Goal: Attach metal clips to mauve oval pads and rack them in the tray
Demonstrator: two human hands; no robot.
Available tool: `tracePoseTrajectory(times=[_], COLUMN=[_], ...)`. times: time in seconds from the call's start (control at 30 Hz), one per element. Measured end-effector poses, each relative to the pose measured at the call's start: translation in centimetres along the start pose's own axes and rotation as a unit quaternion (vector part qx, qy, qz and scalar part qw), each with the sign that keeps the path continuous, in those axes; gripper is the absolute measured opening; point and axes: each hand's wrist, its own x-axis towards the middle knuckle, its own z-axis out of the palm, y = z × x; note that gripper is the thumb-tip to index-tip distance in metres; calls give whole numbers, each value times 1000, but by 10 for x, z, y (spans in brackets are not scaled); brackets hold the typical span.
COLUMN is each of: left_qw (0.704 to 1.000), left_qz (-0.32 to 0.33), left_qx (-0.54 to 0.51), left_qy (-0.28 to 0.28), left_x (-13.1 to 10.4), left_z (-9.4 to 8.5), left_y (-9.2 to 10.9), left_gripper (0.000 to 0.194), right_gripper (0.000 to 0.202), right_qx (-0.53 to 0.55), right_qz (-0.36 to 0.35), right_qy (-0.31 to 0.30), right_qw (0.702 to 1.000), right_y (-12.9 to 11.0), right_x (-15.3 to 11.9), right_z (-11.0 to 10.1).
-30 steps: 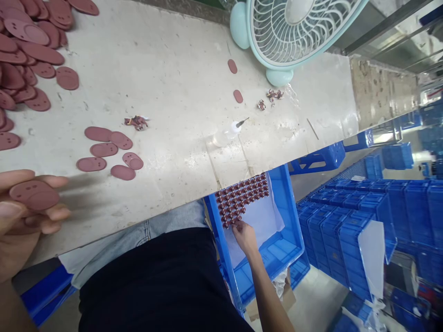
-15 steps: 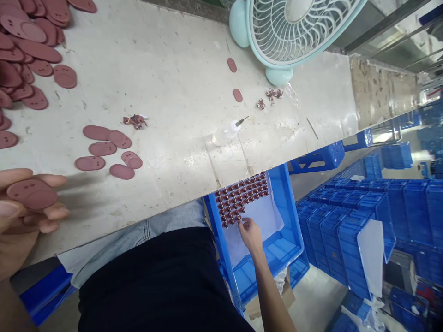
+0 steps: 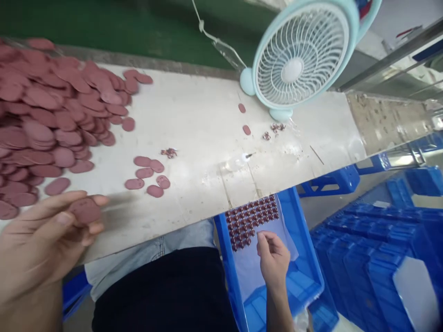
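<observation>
Pale-blue fan (image 3: 293,70) commands far side of table (image 3: 194,101), right of middle, white grille facing this way. White cord (image 3: 207,34) runs off toward far left, lump partway along, green surface (image 3: 121,32) behind. Scrap of clear plastic (image 3: 294,127) just beside fan's near foot. Thin stick (image 3: 316,155) lies nearer, off to right. Stained brownish section (image 3: 384,122) at table's right end. Below on right: blue plastic piece with cut-outs (image 3: 342,180), then blue crates (image 3: 358,272), stacked in ranks, white sheet (image 3: 413,288) among nearest.
</observation>
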Motion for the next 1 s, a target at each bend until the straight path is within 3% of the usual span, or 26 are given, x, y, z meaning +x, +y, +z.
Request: tracePoseTrajectory(times=[0.1,0.23,0.37,0.47,0.5,0.57,0.67,0.73,0.83,1.0], left_qw=[994,980,953,935,930,923,913,909,910,908], left_qz=[-3,12,9,-8,-12,-16,-15,-6,14,35], left_qx=[-70,-126,-191,-252,-267,-289,-317,-328,-329,-330], left_qy=[-86,-156,-233,-250,-252,-253,-256,-258,-252,-254], left_x=[-19,-35,-53,-60,-60,-61,-63,-65,-68,-69], left_z=[17,34,55,66,68,72,78,82,84,81], left_y=[7,-2,-17,-25,-27,-32,-39,-41,-42,-44], left_gripper=[23,28,23,21,21,21,21,22,23,23], right_gripper=[42,69,44,25,28,38,34,31,31,28], right_qx=[206,402,514,532,527,492,350,267,222,223], right_qz=[17,62,87,121,130,118,-20,-133,-241,-285], right_qy=[-144,-301,-386,-430,-437,-425,-318,-256,-195,-145], right_qw=[968,863,762,719,717,751,881,919,924,921], right_y=[-45,-91,-124,-140,-144,-150,-155,-157,-159,-161], right_x=[2,42,90,91,83,56,2,-30,-59,-68], right_z=[53,123,166,177,178,176,175,180,193,207])
